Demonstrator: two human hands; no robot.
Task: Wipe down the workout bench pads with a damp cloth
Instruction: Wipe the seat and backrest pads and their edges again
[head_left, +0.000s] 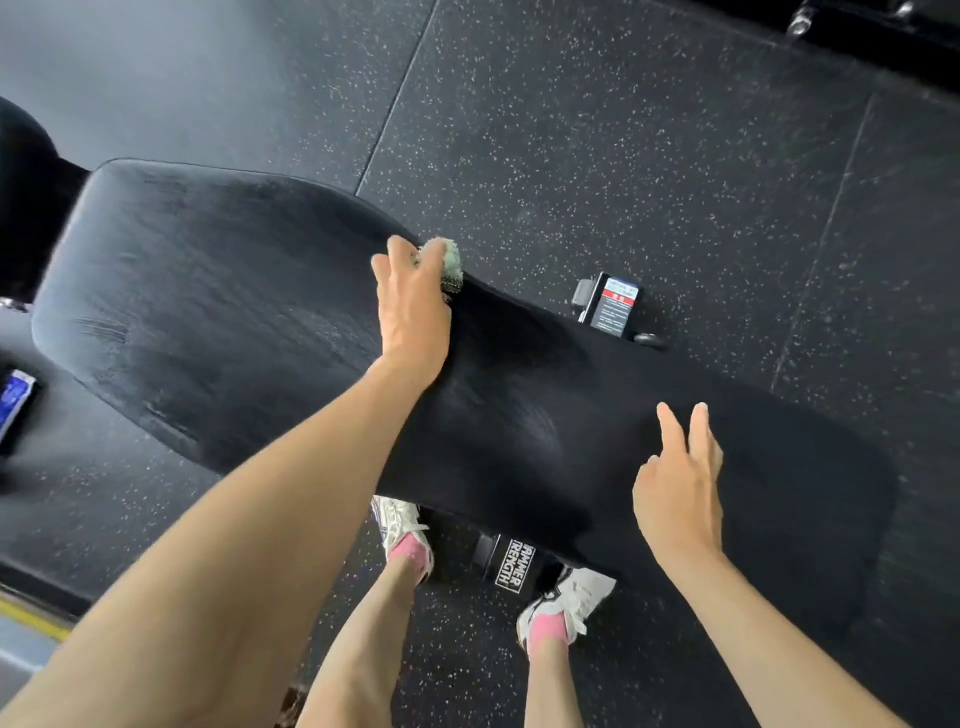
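Note:
A long black bench pad (234, 312) runs from the upper left to the lower right of the head view. My left hand (413, 306) lies at the pad's far edge with its fingers curled over a pale green cloth (449, 262), which peeks out past my fingertips. My right hand (680, 483) hovers over or lightly touches the right part of the pad, fingers straight and spread, holding nothing. Faint wipe streaks show on the pad's surface.
The bench frame's foot with a white-lettered label (511, 564) sits under the pad between my two shoes (410, 530). A labelled frame part (613, 306) sticks out beyond the pad's far side. Speckled black rubber floor (649, 130) lies all around. More dark equipment stands at the left edge (26, 197).

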